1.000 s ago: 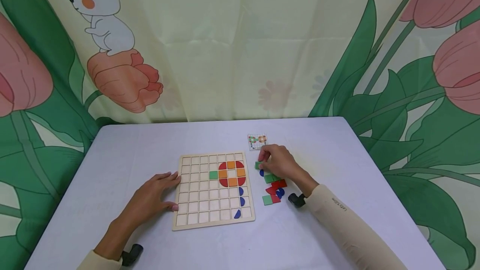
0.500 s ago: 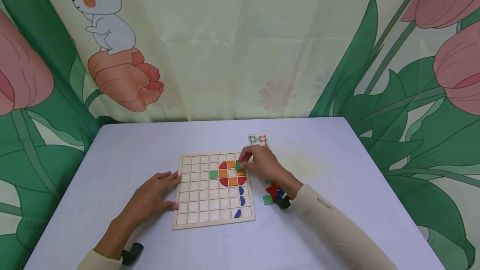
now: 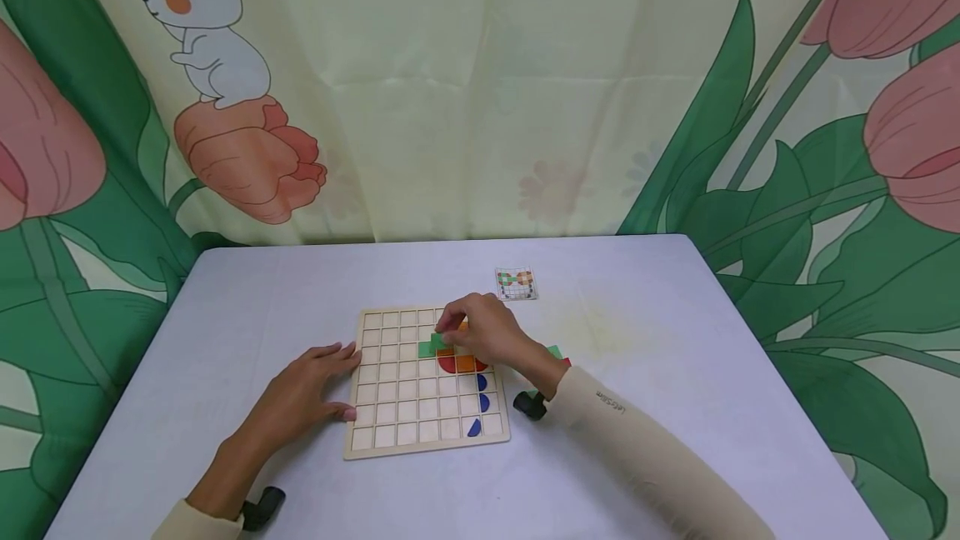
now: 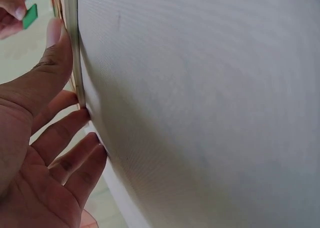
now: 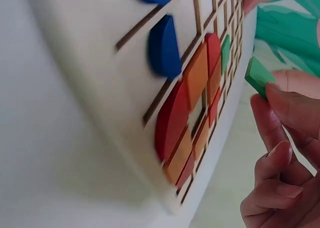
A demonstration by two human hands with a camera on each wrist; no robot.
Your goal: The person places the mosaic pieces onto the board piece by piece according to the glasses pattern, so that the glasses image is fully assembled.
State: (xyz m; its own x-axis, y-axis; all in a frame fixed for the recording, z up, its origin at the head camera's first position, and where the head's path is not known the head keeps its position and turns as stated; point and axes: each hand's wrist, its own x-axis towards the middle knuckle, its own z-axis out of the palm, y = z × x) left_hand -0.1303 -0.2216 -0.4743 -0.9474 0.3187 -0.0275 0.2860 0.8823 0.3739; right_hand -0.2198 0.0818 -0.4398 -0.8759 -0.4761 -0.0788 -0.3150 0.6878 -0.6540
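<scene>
Head view: on the bench (image 3: pixel 637 340) the left hand (image 3: pixel 303 394) lies flat, bracing the grid board (image 3: pixel 390 423) at 9 o'clock. The right hand (image 3: pixel 480 336) pinches a green tile (image 5: pixel 257 77) above the placed green square (image 3: pixel 426 349); seating it looks next.

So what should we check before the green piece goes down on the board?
1. Right hand pinches the green piece: ok.
2. Piece held clear above the board, not yet seated: ok.
3. Left hand rests flat against the board's left edge, steadying it: ok.
4. Free cell next to the placed green square: cannot tell, the hand hides it.
5. Pattern card in view for checking: ok, but too small to read.
</scene>
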